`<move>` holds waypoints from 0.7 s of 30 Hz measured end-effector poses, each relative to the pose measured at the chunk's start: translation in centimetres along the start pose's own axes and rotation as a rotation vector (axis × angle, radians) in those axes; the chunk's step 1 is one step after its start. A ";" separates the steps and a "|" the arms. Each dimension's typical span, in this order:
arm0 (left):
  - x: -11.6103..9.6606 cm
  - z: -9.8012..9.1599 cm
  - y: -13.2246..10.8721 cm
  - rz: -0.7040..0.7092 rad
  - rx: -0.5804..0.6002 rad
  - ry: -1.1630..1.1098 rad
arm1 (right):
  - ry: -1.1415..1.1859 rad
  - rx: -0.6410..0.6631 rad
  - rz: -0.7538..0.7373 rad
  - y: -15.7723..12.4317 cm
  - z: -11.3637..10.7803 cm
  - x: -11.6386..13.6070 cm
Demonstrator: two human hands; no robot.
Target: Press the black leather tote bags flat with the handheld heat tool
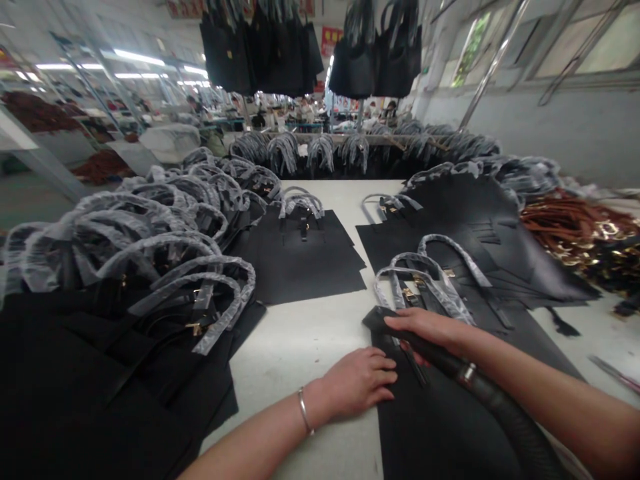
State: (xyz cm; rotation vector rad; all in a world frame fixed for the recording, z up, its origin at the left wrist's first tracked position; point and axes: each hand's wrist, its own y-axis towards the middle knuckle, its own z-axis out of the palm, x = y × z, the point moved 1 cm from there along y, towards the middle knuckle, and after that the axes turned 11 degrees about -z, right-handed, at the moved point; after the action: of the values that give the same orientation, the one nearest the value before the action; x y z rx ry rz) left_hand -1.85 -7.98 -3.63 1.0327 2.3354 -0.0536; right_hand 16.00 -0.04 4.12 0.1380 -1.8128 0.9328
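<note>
My right hand (425, 330) is wrapped round the front end of a black hose (445, 359) with a flat, angled nozzle and a metal clamp. The nozzle is held over a black bag panel (430, 427) that has plastic-wrapped handles (425, 280) and gold-coloured fittings at its far end. My left hand (357, 380), a silver bangle on its wrist, lies palm down with fingers a little apart. Its fingertips touch the panel's left edge, and the rest of the hand is over the white table (280, 360).
To the left lie piled black panels (65, 373) with wrapped handles. Ahead is another black panel (310, 260). Stacked black pieces (460, 213), brown straps (580, 227) and scissors (613, 373) occupy the right side. Finished-looking black bags (375, 60) hang above the far end.
</note>
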 end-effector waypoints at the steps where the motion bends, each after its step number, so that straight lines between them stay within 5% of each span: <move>1: 0.1 -0.1 0.0 -0.003 -0.008 -0.002 | -0.015 0.008 -0.001 0.1 -0.1 0.2; 7: -0.3 -0.3 -0.1 0.001 -0.023 0.035 | -0.059 0.055 0.036 -0.8 -0.3 0.2; 14: -0.2 -0.3 0.2 0.022 -0.024 0.036 | -0.076 -0.183 -0.139 1.0 -0.2 1.2; 21: -0.4 -0.4 -0.1 -0.021 -0.046 -0.035 | 0.012 -0.386 -0.059 -6.8 -4.0 -1.4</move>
State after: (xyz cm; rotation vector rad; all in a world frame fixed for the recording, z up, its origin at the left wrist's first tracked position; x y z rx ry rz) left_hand -1.94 -8.22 -3.08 0.9776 2.3052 -0.0257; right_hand 22.99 -2.57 7.19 -0.0564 -1.9316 0.5283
